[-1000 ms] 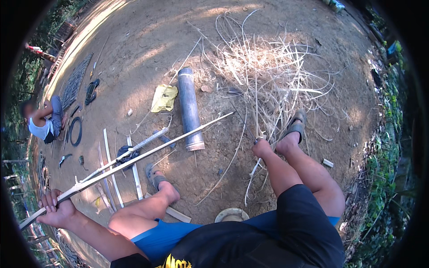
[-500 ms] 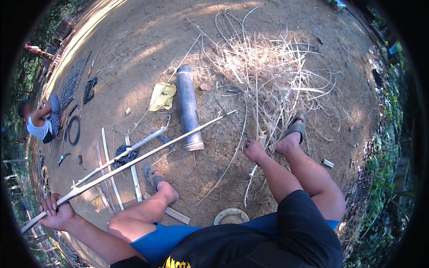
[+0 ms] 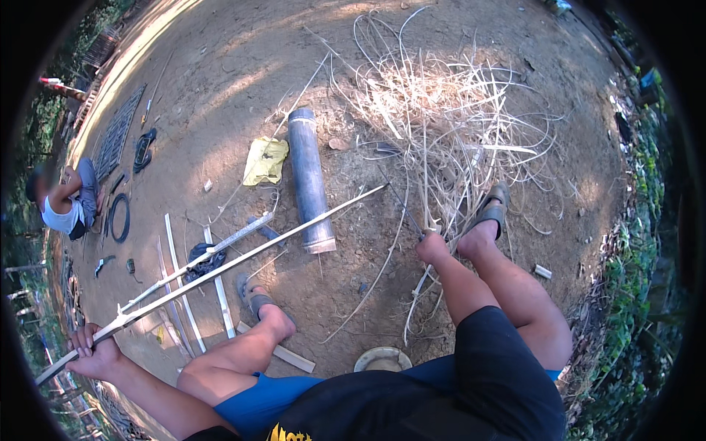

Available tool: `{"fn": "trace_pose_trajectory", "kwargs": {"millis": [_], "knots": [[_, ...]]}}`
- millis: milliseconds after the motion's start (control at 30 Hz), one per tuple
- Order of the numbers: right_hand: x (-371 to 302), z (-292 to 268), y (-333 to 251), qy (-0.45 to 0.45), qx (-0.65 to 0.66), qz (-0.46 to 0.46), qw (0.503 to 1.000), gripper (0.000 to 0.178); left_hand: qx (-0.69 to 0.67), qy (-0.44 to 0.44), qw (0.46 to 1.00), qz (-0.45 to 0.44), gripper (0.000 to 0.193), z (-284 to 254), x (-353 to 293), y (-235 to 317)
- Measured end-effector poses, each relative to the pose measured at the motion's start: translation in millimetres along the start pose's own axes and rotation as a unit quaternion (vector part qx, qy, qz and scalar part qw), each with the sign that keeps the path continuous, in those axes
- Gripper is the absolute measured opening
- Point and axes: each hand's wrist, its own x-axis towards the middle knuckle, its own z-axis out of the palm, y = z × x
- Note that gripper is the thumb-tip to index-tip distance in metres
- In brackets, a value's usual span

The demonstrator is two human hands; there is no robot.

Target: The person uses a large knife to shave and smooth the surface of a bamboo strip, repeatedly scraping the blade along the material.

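My left hand (image 3: 95, 354) is closed around the lower end of a long, pale bamboo strip (image 3: 220, 270), which slants up to the right across the ground. A second pale strip (image 3: 195, 263) runs beside it from a fork near my hand; whether the two are joined there I cannot tell. My right hand (image 3: 432, 248), by my right shin, is closed on a knife (image 3: 401, 202) with a thin dark blade. The blade's tip lies close to the far end of the bamboo strip. The knife's handle is mostly hidden in my fist.
A dark, thick tube (image 3: 305, 176) lies ahead, next to a yellow wrapper (image 3: 265, 162). Curled shavings (image 3: 441, 110) are heaped beyond my right foot. More strips (image 3: 218, 283) and a black plastic bag (image 3: 206, 259) lie left, a round bowl (image 3: 382, 359) below me. Another person (image 3: 68, 206) squats far left.
My right hand has moved right with the knife, drawing the blade's tip back toward the end of the bamboo strip. My left hand has hardly moved and still holds the strip.
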Motion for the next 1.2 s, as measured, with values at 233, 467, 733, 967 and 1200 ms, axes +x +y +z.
{"fn": "trace_pose_trajectory", "kwargs": {"millis": [233, 467, 733, 967, 1200], "knots": [[9, 7, 5, 0.01, -0.032, 0.011, 0.999, 0.034, -0.004, 0.039, 0.999, 0.013, 0.076, 7, -6, -6], [-21, 38, 3, 0.037, -0.012, -0.016, 0.999, 0.033, 0.034, 0.076, 0.995, 0.058, 0.07, 10, -26, 0], [-84, 42, -19, 0.026, 0.227, 0.085, 0.97, 0.02, -0.05, 0.005, 0.994, 0.093, 0.078, 47, -64, -13], [-144, 14, -45, 0.003, 0.302, 0.055, 0.952, 0.015, -0.19, -0.156, 0.969, 0.026, 0.069, 72, -77, -8], [-182, 1, -73, -0.041, 0.367, -0.021, 0.929, 0.011, -0.187, -0.154, 0.968, 0.064, 0.058, 90, -91, -6]]}}
